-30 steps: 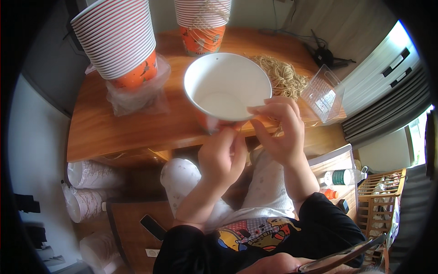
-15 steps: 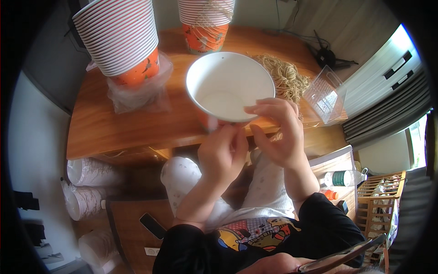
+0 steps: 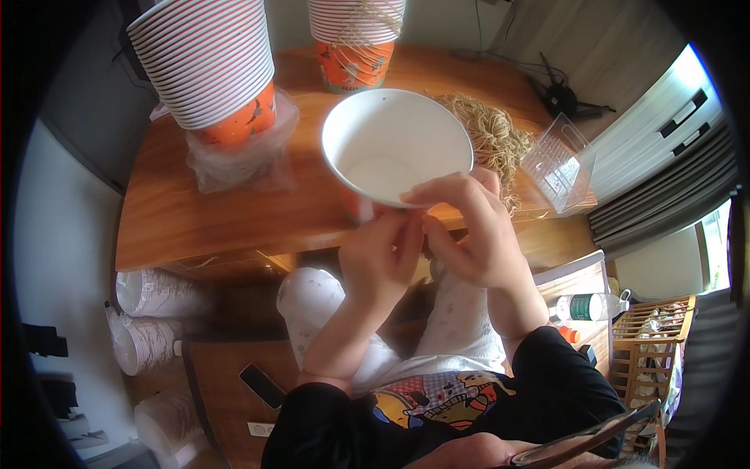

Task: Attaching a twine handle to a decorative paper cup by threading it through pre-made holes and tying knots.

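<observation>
A large paper bucket (image 3: 394, 144), white inside and orange outside, stands at the table's near edge with its mouth tilted toward me. A small hole shows in its far wall below the rim. My left hand (image 3: 379, 258) is closed in a pinch against the outside, just under the near rim. What its fingertips hold is hidden. Beside it, my right hand (image 3: 473, 227) has its fingertips over the near rim and its thumb below, close to the left fingers. Right of the bucket lies a heap of tan cord (image 3: 492, 133).
Tall stacks of paper buckets stand at the back left (image 3: 207, 70) and back centre (image 3: 355, 47), the left one on a plastic bag (image 3: 242, 168). A clear plastic box (image 3: 558, 168) sits at the right edge. Wrapped stacks (image 3: 148, 344), a phone (image 3: 262, 385) and a bottle (image 3: 590, 306) are lower down.
My right hand has moved left along the near rim, its fingers closing in beside my left hand. The left hand and the bucket stay nearly in place.
</observation>
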The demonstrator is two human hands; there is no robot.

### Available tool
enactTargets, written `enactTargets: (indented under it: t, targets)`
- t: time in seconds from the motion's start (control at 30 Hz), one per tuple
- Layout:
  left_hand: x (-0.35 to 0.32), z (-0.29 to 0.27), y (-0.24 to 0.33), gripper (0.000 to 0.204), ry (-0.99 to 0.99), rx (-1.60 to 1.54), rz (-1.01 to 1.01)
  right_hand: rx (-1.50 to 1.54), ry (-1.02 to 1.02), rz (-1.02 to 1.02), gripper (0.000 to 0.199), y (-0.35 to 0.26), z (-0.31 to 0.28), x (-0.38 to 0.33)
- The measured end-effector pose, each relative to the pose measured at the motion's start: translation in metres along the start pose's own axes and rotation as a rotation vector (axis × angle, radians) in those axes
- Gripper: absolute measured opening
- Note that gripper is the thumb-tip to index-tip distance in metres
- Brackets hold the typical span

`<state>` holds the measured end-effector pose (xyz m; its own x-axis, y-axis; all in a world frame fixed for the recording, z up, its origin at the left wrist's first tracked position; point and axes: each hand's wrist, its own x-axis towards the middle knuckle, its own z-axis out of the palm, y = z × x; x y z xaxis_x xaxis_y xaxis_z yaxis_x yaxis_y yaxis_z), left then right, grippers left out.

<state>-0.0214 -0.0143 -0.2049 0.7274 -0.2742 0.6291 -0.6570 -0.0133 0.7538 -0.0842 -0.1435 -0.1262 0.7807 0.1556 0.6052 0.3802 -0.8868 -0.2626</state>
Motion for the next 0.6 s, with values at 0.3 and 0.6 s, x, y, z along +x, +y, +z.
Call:
enactTargets:
  t: [0.3,0.6]
  targets:
    - [-0.003,-0.01,0.001,0.008,0.036,0.041,-0.049,0.066,0.165,-0.014,0.041,0.002,0.014,-0.003]
    - [-0.001,-0.034,0.002,0.025,-0.117,-0.349,-0.175,0.1,0.435,-0.401,0.075,0.009,0.045,-0.045]
